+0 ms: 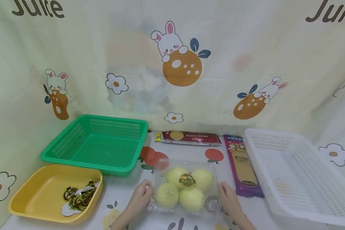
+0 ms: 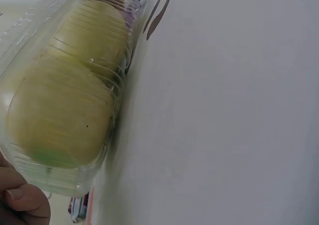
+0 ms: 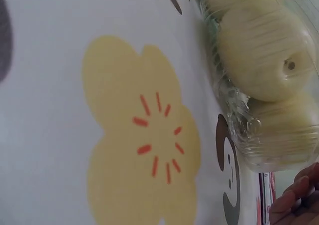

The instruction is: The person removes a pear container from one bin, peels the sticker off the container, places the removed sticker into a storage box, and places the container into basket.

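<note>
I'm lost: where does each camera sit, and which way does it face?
Head: head-worn, facing forward and down at the fruit box; left hand and right hand show.
Left wrist: worn there, facing fruit box and tablecloth; left hand partly shows.
Right wrist: worn there, facing tablecloth and fruit box; right hand partly shows.
All share the fruit box.

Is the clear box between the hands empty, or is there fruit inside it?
Not empty: four pale round fruits show through the clear box.
</note>
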The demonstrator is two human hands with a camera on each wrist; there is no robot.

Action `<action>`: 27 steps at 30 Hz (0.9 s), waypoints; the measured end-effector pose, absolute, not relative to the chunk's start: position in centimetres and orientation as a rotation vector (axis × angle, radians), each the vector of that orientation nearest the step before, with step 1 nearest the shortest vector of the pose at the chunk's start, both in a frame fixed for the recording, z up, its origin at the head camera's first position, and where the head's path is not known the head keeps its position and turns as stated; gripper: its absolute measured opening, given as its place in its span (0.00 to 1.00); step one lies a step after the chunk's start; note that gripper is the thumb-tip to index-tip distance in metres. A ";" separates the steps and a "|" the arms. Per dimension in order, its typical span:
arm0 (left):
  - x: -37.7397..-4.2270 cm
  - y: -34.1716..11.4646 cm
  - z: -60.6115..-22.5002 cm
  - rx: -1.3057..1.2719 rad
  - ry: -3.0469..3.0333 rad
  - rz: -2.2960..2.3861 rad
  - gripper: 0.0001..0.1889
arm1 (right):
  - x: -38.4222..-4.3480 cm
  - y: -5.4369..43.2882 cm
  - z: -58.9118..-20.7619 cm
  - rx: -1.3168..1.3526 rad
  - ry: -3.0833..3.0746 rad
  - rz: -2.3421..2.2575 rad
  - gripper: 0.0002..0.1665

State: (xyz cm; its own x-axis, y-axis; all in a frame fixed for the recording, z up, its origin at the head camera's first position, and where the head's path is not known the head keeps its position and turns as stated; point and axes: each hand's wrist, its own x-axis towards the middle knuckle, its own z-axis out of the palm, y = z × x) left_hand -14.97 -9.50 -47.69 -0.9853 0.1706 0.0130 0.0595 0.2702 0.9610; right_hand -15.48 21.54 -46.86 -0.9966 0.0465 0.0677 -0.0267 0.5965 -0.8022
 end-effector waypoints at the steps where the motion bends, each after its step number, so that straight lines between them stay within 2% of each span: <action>1: -15.0 -9.5 -47.8 0.212 2.424 1.827 0.04 | -15.5 21.6 -47.0 -0.012 -2.743 1.367 0.13; 7: -15.1 -10.0 -48.0 0.210 2.328 1.862 0.06 | -16.0 22.3 -46.9 0.044 -2.777 1.305 0.11; 12: -15.2 -10.5 -48.2 0.205 2.310 1.885 0.07 | -16.1 22.2 -45.4 0.127 -2.529 1.175 0.08; 20: -15.3 -10.4 -49.4 0.199 2.200 2.059 0.04 | -15.7 17.4 -41.7 0.413 -2.451 1.195 0.05; 27: -15.2 -9.7 -49.5 0.177 2.112 2.122 0.03 | -16.3 14.1 -41.6 0.486 -2.486 1.188 0.06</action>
State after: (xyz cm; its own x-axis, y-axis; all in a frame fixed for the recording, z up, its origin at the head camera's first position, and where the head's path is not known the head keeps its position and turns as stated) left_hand -15.16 -9.69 -49.46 -0.9829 0.1833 -0.0167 -0.0177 -0.0035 0.9998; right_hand -16.33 14.12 -41.63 -0.8828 -0.1564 0.4429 -0.4429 0.5911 -0.6741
